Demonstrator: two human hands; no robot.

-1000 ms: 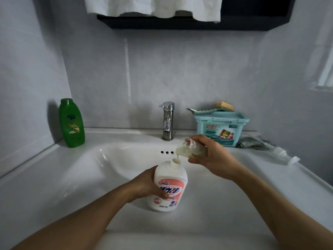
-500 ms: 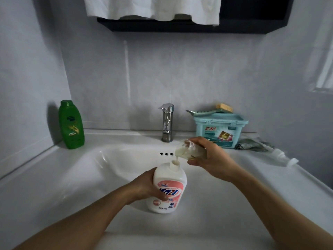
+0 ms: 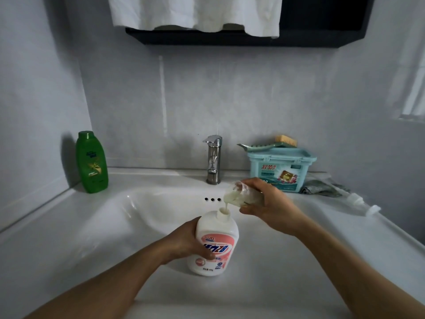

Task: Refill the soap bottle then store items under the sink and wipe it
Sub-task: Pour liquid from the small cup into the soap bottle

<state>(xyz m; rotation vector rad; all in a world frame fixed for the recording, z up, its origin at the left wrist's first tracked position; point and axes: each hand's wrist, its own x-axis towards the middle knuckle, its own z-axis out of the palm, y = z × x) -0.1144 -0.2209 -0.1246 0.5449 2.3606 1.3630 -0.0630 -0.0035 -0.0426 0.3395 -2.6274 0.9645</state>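
Observation:
A white soap bottle [image 3: 215,241] with a pink label stands in the white sink basin [image 3: 147,210], its neck open and uncapped. My left hand [image 3: 184,244] grips the bottle's left side. My right hand [image 3: 271,207] holds a clear cup [image 3: 239,195] tipped over the neck, and a thin stream of white soap runs from the cup's rim into the opening. The bottle's white pump head [image 3: 361,202] lies on the counter at the right.
A green bottle [image 3: 92,163] stands at the back left corner. A chrome faucet [image 3: 213,158] rises behind the basin. At the back right a teal lidded box [image 3: 281,170] carries a brush [image 3: 269,145], with a grey cloth [image 3: 322,187] beside it. White towels [image 3: 195,12] hang above.
The view has tilted slightly, so everything sits a little lower in frame. Both hands, the bottle and the tipped cup keep their places, and soap still flows.

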